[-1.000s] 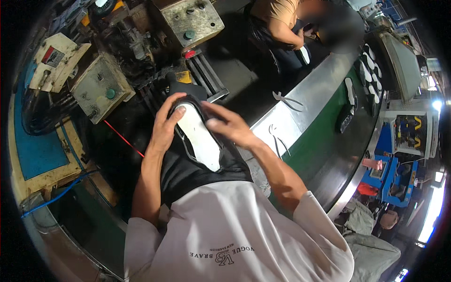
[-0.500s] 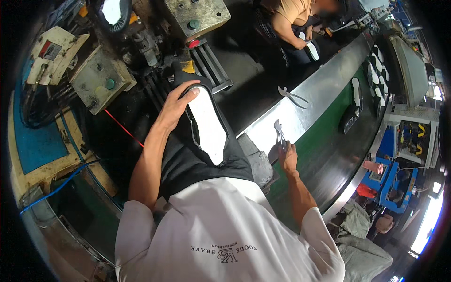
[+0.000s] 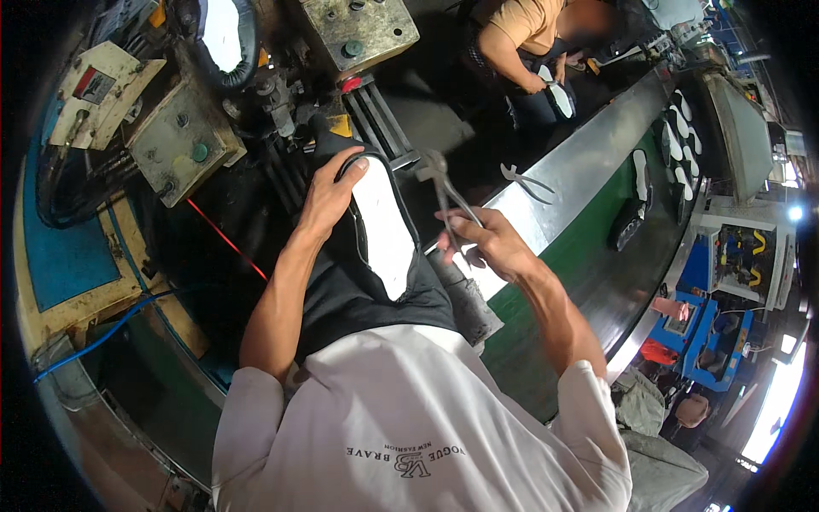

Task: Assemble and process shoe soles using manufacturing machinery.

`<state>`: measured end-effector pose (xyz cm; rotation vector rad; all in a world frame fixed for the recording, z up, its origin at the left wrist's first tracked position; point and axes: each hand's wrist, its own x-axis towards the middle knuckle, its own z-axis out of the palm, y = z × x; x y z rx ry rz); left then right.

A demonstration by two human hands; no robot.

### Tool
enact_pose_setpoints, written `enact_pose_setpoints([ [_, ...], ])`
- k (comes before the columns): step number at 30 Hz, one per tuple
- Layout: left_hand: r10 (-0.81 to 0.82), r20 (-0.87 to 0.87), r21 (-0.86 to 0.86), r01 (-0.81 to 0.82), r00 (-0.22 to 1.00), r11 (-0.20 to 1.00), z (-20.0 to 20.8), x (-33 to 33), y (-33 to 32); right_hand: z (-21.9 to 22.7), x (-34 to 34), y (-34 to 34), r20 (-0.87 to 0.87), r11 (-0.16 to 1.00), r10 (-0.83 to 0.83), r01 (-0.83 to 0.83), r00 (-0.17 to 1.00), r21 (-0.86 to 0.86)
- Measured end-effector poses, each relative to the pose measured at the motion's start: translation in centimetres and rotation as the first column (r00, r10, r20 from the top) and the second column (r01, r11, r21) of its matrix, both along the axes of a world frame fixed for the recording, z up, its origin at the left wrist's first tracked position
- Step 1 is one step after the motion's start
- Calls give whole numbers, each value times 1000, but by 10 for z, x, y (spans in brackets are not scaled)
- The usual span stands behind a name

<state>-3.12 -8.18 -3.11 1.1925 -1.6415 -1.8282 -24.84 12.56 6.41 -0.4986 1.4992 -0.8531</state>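
A black shoe upper with a white insole [image 3: 382, 226] rests bottom up across my thigh. My left hand [image 3: 333, 196] is closed on its far end, the thumb lying on the white insole. Just to the right, my right hand [image 3: 499, 243] grips a pair of metal pliers [image 3: 445, 189] by the handles. The pliers' head points away from me, beside the shoe upper and apart from it; the handles look spread. A second pair of pliers [image 3: 527, 183] lies on the metal ledge [image 3: 580, 145], beyond my right hand.
Green-and-dark conveyor [image 3: 554, 316] runs along my right, carrying a dark shoe [image 3: 630, 224] and several white-soled uppers [image 3: 678, 141]. Ahead left stand machine control boxes [image 3: 183, 149] and another white-bottomed shoe [image 3: 222, 38]. A co-worker [image 3: 520, 51] sits ahead right, holding a shoe. A red cable [image 3: 226, 239] hangs left.
My right hand has lifted the pliers from over the ledge and brought them left, near the shoe upper. My left hand keeps its hold on the upper.
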Motion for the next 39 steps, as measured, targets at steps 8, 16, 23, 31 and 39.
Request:
enact_pose_setpoints([
  [8, -49, 13, -90, 50, 999, 995, 6, 5, 1, 30, 17, -49, 143, 981, 122, -141, 982, 130],
  [16, -49, 68, -147, 59, 996, 987, 12, -3, 7, 52, 19, -74, 182, 977, 72, -106, 981, 184],
  [23, 22, 4, -196, -20, 1000, 980, -1, -8, 5, 31, 58, -83, -333, 957, 287, -260, 898, 126],
  [31, 62, -54, -200, -72, 997, 977, -18, -3, 6, -40, 94, -33, -667, 950, 124, -283, 734, -135],
  [39, 60, -4, -244, -59, 998, 968, -3, -14, 12, 26, 54, -58, 167, 997, 3, -16, 986, 73],
])
